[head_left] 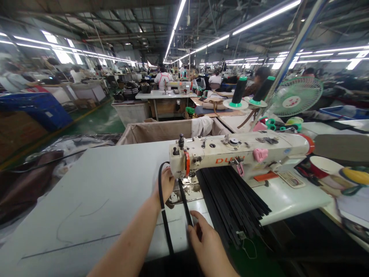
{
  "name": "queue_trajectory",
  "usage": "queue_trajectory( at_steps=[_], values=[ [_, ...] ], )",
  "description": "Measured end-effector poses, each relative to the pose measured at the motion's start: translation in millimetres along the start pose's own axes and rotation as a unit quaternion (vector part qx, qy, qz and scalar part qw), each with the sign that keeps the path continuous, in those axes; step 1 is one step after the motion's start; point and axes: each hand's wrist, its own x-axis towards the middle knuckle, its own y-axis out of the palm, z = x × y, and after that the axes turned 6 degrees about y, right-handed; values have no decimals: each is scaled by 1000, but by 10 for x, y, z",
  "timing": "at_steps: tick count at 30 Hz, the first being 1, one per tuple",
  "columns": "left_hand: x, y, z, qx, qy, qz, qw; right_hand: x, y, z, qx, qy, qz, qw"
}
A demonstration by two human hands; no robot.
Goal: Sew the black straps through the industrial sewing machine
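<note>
A narrow black strap (pixel 185 203) runs under the presser foot of a white sewing machine (pixel 210 157) with an orange trim. Beside the needle area, my left hand (pixel 166 184) is closed on the strap, its fingertips partly hidden by the machine head. A length of strap loops up over that hand and hangs down past the wrist toward the table edge. Nearer to me, my right hand (pixel 205 235) pinches the strap's near stretch between thumb and fingers. Under the machine arm lies a thick bundle of black straps (pixel 227 204), hanging over the table edge.
The white table (pixel 115 192) has a ruler scale and loose thread on it. Behind it stands a fabric-lined bin (pixel 155 130). Black thread cones (pixel 239 92) and a green fan (pixel 298 96) are at the right. Other people sit at machines farther back.
</note>
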Motion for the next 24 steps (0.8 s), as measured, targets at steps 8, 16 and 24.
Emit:
queue_trajectory(
  at_steps=[8, 16, 24],
  values=[
    [-745, -151, -378, 90, 108, 40, 989, 42, -347, 43, -206, -95, -95, 969],
    [-720, -170, -404, 84, 91, 58, 991, 318, -616, 36, -434, -34, -225, 872],
    [-727, -160, -367, 84, 94, 63, 990, 345, -414, -7, -425, -68, -195, 881]
  ],
)
